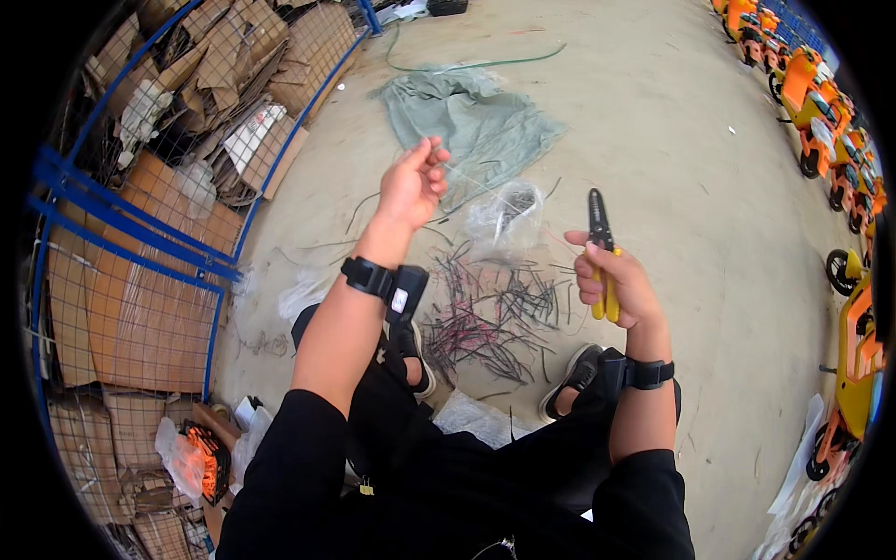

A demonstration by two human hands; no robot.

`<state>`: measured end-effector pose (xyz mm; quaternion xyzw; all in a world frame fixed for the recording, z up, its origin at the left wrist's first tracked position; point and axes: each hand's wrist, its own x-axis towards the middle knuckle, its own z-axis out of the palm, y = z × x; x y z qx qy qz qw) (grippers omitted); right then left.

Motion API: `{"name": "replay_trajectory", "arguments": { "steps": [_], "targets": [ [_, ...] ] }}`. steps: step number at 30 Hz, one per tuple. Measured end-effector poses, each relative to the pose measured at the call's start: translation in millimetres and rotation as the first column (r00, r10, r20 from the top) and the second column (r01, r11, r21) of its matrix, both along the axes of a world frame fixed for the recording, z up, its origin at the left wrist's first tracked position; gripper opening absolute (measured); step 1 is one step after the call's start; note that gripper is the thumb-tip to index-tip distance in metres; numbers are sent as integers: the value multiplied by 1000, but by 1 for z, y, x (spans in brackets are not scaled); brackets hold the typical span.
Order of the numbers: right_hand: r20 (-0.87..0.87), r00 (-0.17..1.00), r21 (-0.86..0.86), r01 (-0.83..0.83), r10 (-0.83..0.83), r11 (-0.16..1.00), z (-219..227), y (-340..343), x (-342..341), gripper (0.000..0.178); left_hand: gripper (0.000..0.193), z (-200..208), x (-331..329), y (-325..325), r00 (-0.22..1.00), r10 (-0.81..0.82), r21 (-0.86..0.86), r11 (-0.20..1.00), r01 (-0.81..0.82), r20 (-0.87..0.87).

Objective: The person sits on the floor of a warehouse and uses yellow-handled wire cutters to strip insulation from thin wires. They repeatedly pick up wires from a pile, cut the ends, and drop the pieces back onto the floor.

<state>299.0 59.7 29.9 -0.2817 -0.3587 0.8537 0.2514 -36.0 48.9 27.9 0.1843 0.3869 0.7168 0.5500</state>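
Note:
My right hand is wrapped round a wire stripper with yellow handles and dark jaws pointing away from me. Raised ahead of me on the left, my left hand has its fingers curled in a pinch. A thin pale strand of wire runs rightward from those fingers. Below and between the hands, a clear plastic bag sits on the floor with greyish, tangled contents. Nearer my feet lies a loose pile of black and red wire pieces.
A grey-green sack lies spread beyond the bag, with a green strap behind it. At left, a blue mesh cage holds flattened cardboard. Orange and yellow scooters line the right side. Clear plastic wrap lies between my shoes.

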Motion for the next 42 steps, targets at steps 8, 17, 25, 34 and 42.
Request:
{"name": "replay_trajectory", "arguments": {
  "steps": [8,17,25,34,42],
  "targets": [
    [20,999,30,26,-27,999,2,1,6,43,20,5,-80,-5,986,135,-31,990,-138,-94],
    [55,998,28,-2,1,1000,-2,5,6,42,22,7,-142,-13,957,150,-57,984,-169,-247],
    [67,997,34,-44,42,998,5,4,-2,40,23,-10,-179,-12,923,103,-172,969,-177,-371],
    [35,999,0,-5,5,1000,-4,3,-1,41,52,20,-103,-12,476,-289,-451,850,-271,-830],
    [-108,988,-151,91,-108,984,-21,11,-15,42,61,5,83,-36,26,-633,-478,610,633,-773]
  ]
}}
